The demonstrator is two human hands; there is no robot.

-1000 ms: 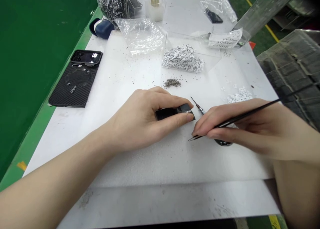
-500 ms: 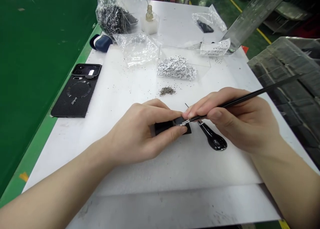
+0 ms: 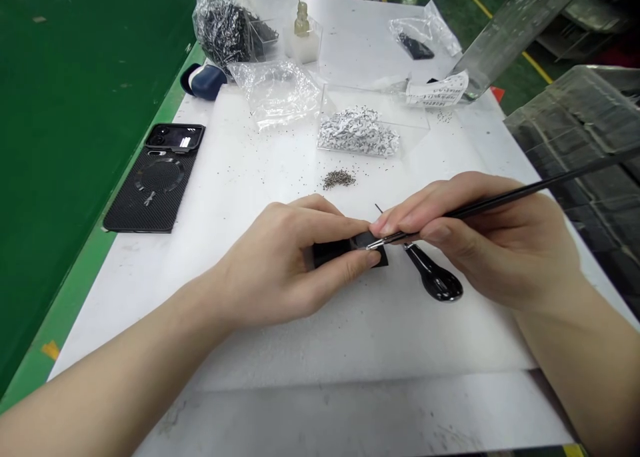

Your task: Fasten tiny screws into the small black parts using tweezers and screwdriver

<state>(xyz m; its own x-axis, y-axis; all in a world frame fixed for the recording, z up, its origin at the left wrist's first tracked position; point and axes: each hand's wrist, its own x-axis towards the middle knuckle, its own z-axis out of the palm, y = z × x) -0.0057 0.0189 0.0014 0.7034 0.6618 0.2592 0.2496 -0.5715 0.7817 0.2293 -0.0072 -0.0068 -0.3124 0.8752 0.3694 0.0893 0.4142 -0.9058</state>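
Observation:
My left hand (image 3: 293,260) pinches a small black rectangular part (image 3: 381,257) against the white mat, thumb on the near side and fingers on the far side. My right hand (image 3: 495,244) grips slim black tweezers (image 3: 480,206), their fine silver tips touching the part's top between my left fingers. Whether the tips hold anything is too small to tell. Under and beside my right fingers lies a tool with a glossy black bulb handle (image 3: 437,280) and a thin shaft. Beyond my hands sits a pile of tiny metal pieces (image 3: 339,178).
A clear tray (image 3: 357,134) holds small white-and-black pieces. Left lies a black phone-like case (image 3: 157,177). Farther back are a crumpled plastic bag (image 3: 277,94), a bag of black parts (image 3: 220,34), a small bottle (image 3: 301,20) and a labelled paper (image 3: 437,89). Grey crates (image 3: 590,130) stand right.
The whole view has shifted slightly. My left hand keeps its pinch on the black part, and the tweezers stay at it with their tips slightly differently angled.

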